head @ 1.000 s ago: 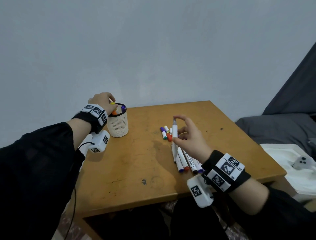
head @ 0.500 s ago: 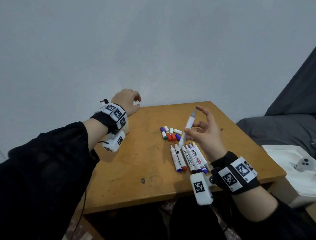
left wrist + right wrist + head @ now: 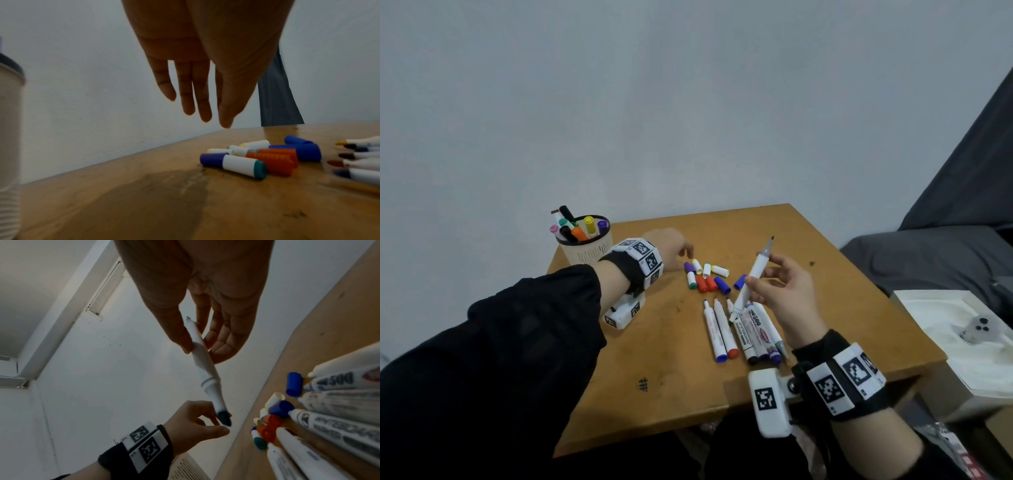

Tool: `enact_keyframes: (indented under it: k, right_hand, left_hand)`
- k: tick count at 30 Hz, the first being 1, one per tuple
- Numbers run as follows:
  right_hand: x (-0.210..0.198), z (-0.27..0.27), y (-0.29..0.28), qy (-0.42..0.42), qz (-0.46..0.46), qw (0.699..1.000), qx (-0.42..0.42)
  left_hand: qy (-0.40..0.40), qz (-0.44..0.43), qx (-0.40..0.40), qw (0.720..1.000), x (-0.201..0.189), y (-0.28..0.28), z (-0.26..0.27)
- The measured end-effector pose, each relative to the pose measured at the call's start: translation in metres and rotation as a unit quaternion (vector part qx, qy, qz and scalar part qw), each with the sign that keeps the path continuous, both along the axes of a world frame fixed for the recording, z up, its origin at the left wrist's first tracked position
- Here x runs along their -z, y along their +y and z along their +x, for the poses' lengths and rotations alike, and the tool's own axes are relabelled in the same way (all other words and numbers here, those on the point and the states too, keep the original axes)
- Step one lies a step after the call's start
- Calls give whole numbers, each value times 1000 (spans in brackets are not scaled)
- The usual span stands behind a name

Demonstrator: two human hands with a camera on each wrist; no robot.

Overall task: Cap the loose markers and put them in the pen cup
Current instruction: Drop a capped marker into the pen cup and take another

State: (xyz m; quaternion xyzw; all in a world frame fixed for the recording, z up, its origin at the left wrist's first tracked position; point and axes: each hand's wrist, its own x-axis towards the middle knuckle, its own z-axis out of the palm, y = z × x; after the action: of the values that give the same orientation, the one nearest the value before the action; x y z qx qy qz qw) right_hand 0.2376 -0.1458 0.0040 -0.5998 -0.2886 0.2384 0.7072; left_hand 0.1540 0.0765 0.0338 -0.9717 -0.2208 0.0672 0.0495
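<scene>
My right hand (image 3: 756,270) pinches an uncapped white marker (image 3: 739,303) between thumb and fingers, held slanted above the table with its dark tip (image 3: 772,238) up and away. In the right wrist view the same marker (image 3: 209,374) shows a dark teal tip. My left hand (image 3: 686,253) hovers empty just left of a pile of loose caps (image 3: 707,278), fingers extended (image 3: 202,112) above the caps (image 3: 257,159). Several uncapped markers (image 3: 736,332) lie side by side under my right hand. The white ribbed pen cup (image 3: 585,248) at the back left corner holds several capped markers.
The wooden table (image 3: 654,377) stands against a grey wall. A dark sofa (image 3: 945,253) and a white box (image 3: 969,342) with a small grey object sit off the right edge. The cup (image 3: 9,129) stands close to my left wrist.
My left hand left the cup and swung right to the cap pile. My right hand tilted the marker's tip further right and sank a little towards the row of markers.
</scene>
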Motion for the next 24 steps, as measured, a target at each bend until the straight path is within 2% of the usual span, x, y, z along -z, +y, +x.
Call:
enact_keyframes:
  k: [7, 12, 20, 24]
  right_hand:
    - [13, 7, -4, 28, 3, 1000, 6]
    - [15, 9, -7, 49, 18, 999, 10]
    - [11, 6, -13, 53, 25, 998, 5]
    - [10, 5, -17, 53, 24, 998, 4]
  left_hand:
    - [58, -50, 23, 997, 21, 5, 13]
    - [40, -56, 15, 998, 29, 7, 12]
    - [-20, -102, -50, 993, 38, -2, 16]
    - [-10, -91, -65, 994, 37, -9, 11]
